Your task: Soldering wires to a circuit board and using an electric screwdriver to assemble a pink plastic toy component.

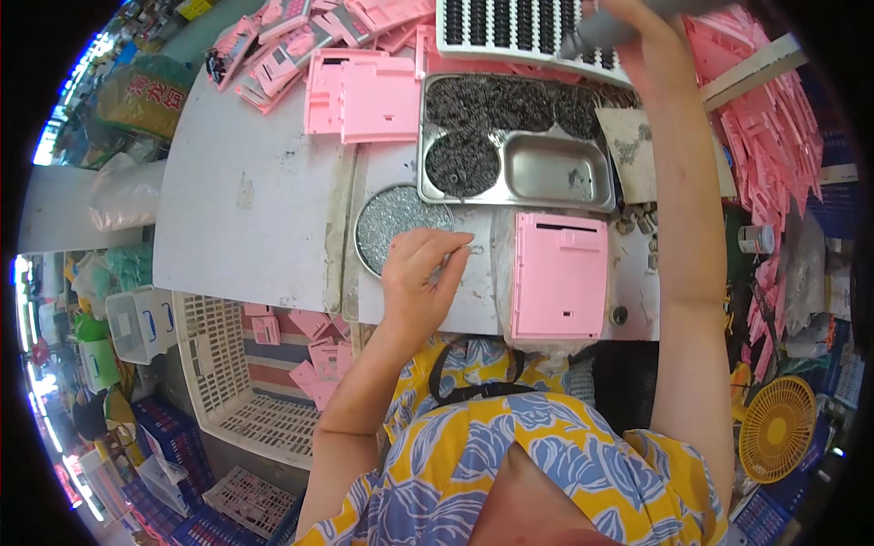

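Note:
My left hand (421, 278) is closed in a pinch beside a round dish of small silvery metal parts (391, 214). A tiny thing may be between its fingertips, too small to name. My right hand (642, 36) reaches to the far right, wrapped round a grey electric screwdriver (596, 35). The tool's tapered end lies over a white rack with rows of black parts (501, 23). On the table in front of me lies a pink plastic panel (560, 282), flat on a clear plastic bag. Beyond it stands a steel compartment tray (596, 196) with dark small parts.
Pink panels (378, 100) and pink casings (309, 36) lie at the far left. More pink panels (765, 118) are heaped at the right. Below the table's left edge stands a cream crate (214, 364) with pink pieces. A yellow fan (777, 429) is at lower right.

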`<move>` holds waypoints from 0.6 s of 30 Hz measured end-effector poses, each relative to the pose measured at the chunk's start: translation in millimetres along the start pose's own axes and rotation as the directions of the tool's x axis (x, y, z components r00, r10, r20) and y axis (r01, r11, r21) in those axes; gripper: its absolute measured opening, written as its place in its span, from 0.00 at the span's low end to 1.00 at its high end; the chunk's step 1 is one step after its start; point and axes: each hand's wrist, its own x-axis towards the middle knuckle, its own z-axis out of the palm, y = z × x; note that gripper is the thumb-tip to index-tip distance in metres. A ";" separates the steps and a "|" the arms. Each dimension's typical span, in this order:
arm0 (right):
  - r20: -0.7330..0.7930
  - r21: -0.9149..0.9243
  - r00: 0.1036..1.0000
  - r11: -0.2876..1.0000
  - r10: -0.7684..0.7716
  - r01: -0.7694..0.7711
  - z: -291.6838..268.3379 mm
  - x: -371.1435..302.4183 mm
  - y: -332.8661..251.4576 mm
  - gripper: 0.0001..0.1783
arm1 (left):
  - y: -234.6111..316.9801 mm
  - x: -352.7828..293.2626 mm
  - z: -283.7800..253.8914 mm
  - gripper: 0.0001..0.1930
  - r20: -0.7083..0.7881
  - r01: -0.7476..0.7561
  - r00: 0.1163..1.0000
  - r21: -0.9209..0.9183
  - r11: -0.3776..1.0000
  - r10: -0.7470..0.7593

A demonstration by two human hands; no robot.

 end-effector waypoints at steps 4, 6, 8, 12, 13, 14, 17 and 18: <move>0.131 0.089 0.934 0.934 0.333 -0.346 30.1 -116.1 -47.8 0.25 | 15.8 5.8 26.6 0.06 0.132 -0.038 0.990 -0.126 0.991 0.055; 0.375 0.077 0.871 0.926 0.317 -0.370 10.7 -149.1 -63.8 0.21 | 12.4 6.4 45.1 0.07 0.160 -0.116 0.977 -0.150 0.982 0.140; 0.347 0.152 0.911 0.944 0.225 -0.291 14.0 -170.8 -73.4 0.15 | 14.7 1.2 52.2 0.08 0.201 -0.111 0.969 -0.175 0.978 0.146; 0.308 0.180 0.933 0.952 0.184 -0.247 25.5 -180.2 -88.3 0.14 | 18.4 -4.1 61.0 0.08 0.208 -0.138 0.961 -0.216 0.967 0.184; 0.274 0.164 0.939 0.951 0.210 -0.260 30.5 -183.6 -90.3 0.14 | 20.3 -4.3 62.1 0.08 0.203 -0.136 0.962 -0.223 0.965 0.183; 0.242 0.151 0.942 0.950 0.233 -0.274 37.0 -186.5 -91.6 0.14 | 22.3 -4.0 62.0 0.08 0.194 -0.135 0.964 -0.226 0.965 0.181; 0.190 0.128 0.945 0.947 0.267 -0.293 44.2 -190.3 -91.1 0.14 | 21.4 -5.6 62.7 0.08 0.177 -0.115 0.972 -0.212 0.971 0.154; 0.187 0.124 0.945 0.948 0.268 -0.293 45.9 -190.9 -89.8 0.14 | 20.1 -5.8 62.3 0.08 0.172 -0.105 0.975 -0.200 0.974 0.140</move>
